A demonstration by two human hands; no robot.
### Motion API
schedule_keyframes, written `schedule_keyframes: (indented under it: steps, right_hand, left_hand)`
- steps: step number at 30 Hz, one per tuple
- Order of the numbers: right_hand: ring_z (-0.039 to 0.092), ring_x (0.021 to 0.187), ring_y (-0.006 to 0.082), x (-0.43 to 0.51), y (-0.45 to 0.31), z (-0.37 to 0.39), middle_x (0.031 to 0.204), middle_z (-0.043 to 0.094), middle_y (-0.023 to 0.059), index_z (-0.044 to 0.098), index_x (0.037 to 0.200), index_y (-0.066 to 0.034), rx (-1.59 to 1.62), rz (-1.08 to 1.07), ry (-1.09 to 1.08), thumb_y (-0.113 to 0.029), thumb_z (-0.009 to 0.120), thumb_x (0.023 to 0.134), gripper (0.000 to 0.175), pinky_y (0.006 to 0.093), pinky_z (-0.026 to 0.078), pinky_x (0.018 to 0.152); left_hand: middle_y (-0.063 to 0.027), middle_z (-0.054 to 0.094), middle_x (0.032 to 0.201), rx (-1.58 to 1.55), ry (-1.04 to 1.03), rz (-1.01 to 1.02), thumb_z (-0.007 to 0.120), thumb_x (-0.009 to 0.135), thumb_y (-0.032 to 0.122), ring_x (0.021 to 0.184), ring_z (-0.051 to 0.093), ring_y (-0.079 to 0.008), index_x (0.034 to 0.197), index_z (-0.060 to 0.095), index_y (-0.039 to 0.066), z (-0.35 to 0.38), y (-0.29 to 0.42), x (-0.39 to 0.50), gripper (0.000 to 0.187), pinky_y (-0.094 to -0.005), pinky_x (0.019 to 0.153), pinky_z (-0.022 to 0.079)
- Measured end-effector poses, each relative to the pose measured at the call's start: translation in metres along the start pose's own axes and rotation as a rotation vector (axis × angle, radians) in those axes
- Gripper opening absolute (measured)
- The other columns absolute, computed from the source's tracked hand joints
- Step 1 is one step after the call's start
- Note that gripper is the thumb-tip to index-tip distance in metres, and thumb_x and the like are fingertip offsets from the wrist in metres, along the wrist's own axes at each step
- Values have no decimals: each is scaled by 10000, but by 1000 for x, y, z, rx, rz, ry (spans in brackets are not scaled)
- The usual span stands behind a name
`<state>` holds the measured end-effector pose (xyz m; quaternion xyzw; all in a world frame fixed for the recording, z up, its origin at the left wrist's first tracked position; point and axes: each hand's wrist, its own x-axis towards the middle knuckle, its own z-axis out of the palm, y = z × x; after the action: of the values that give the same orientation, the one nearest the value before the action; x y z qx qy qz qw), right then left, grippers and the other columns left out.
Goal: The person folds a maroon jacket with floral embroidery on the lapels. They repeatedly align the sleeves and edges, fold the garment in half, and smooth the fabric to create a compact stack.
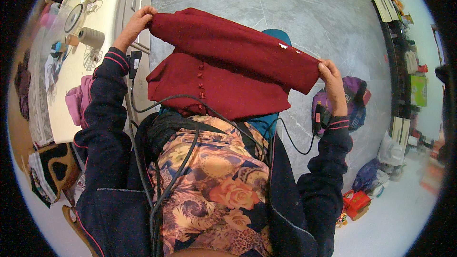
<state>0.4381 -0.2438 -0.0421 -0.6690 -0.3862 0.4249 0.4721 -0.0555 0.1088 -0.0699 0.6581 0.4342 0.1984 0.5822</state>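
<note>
Between my two hands a dark red garment (228, 67) is stretched out over my lap. A row of small fabric buttons (201, 85) runs down its lower part, and two small white marks (283, 45) show on its upper band. My left hand (141, 19) pinches the upper left corner beside the cream table. At the far right end of the band, my right hand (330, 71) grips the other corner, lower than my left. Underneath the garment is a teal object (278, 36), mostly covered. A black cable (185, 96) crosses in front of the garment's lower edge.
On the cream table (68, 128) at left are a thread cone (92, 37), a round mirror (73, 18) and pink cloth (79, 96). A purple bag (351, 92) lies on the grey floor. Shelving (396, 60) lines the right, with a red box (358, 203) nearer.
</note>
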Motion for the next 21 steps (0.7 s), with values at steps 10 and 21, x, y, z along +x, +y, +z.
schedule_keyframes:
  steps: [10, 21]
  right_hand:
    - [445, 710, 72, 6, 21, 9, 764, 502, -38, 558, 867, -53, -136, -7, 97, -209, 585, 874, 158, 231, 376, 648]
    - [455, 787, 64, -9, -17, 15, 843, 492, -53, 547, 920, -88, -52, 110, 106, -251, 531, 898, 165, 212, 376, 742]
  left_hand:
    - [26, 532, 913, -36, -108, -15, 513, 865, 197, 826, 509, -80, 1031, 532, 107, 6, 9, -10, 189, -242, 749, 434]
    - [46, 480, 799, 258, -128, 19, 594, 866, 286, 765, 453, -73, 877, 530, 95, -2, 37, -17, 202, -225, 692, 380]
